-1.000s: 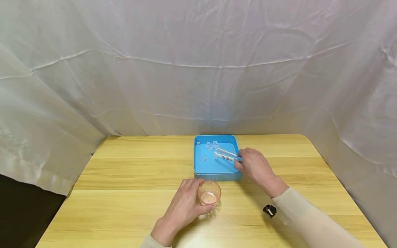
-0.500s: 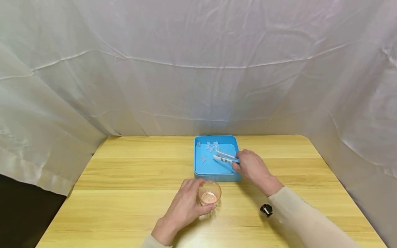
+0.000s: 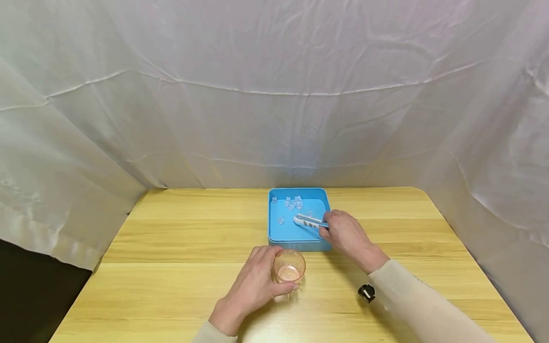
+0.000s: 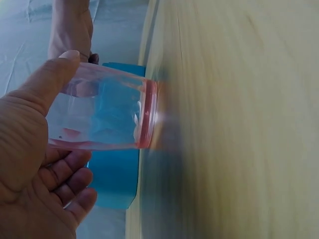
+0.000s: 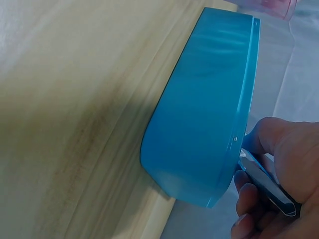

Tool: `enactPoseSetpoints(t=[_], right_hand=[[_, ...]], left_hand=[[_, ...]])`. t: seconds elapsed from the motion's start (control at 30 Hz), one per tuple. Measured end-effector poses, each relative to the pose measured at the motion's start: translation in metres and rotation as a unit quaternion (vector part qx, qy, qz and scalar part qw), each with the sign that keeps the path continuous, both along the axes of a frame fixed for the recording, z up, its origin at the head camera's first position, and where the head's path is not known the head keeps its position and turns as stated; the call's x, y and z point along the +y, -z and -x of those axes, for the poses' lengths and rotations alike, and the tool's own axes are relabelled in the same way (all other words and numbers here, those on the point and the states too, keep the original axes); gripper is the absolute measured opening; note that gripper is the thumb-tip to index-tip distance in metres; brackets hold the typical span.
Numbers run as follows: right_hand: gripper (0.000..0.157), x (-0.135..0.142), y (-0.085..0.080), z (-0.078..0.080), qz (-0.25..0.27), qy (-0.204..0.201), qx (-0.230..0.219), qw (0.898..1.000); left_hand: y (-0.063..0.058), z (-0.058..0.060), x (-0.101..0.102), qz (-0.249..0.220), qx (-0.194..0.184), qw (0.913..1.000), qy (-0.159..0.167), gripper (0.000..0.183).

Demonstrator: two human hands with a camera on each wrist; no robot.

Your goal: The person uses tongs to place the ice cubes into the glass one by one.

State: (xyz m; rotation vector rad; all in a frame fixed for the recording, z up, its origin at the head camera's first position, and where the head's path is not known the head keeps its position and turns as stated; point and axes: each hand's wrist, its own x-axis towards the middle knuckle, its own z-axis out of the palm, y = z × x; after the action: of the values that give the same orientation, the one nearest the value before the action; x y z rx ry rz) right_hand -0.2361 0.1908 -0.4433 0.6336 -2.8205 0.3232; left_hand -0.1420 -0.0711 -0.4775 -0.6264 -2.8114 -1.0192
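Observation:
My left hand (image 3: 255,281) holds a clear, pink-tinted cup (image 3: 289,264) upright on the table, thumb on the near side and fingers on the far side. The left wrist view shows the cup (image 4: 114,109) with its base on the wood. In my right hand (image 3: 348,238) is a pair of tongs (image 3: 305,222), white toward the tips. The tips reach low into a blue square tray (image 3: 293,234). Several clear cubes (image 3: 291,205) cluster at the tray's back, and a single cube (image 3: 281,221) lies left of the tips. Whether the tongs pinch a cube cannot be told.
The wooden table (image 3: 171,286) extends left and right of the tray. Grey-white cloth (image 3: 274,119) hangs behind and along both sides. A black wrist device (image 3: 366,293) is by the right sleeve. In the right wrist view, the tray's side wall (image 5: 204,99) hides its inside.
My right hand has drawn the tongs slightly toward me and left within the tray, and the tips look closer together. The left hand and cup have stayed in place.

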Motion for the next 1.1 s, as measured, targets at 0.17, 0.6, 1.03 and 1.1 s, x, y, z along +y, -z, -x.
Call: enactPoseSetpoints(t=[0.17,0.6,1.03,1.1], right_hand=[[0.019,0.001,-0.001,-0.003,0.01,0.003,-0.008,1.0],[0.018,0.006,-0.002,-0.008,0.024,0.005,-0.003,1.0],[0.012,0.014,-0.015,-0.029,0.048,0.005,0.013,0.999],[0.007,0.016,-0.018,-0.034,0.052,0.007,0.012,0.999]], left_hand=[[0.001,0.003,-0.001,0.018,0.024,0.9995,0.007,0.077],[-0.002,0.006,0.0,0.03,0.027,0.9992,0.007,0.077],[-0.003,0.007,-0.003,0.043,0.029,0.9986,-0.004,0.076],[-0.003,0.008,-0.004,0.044,0.031,0.9986,-0.006,0.076]])
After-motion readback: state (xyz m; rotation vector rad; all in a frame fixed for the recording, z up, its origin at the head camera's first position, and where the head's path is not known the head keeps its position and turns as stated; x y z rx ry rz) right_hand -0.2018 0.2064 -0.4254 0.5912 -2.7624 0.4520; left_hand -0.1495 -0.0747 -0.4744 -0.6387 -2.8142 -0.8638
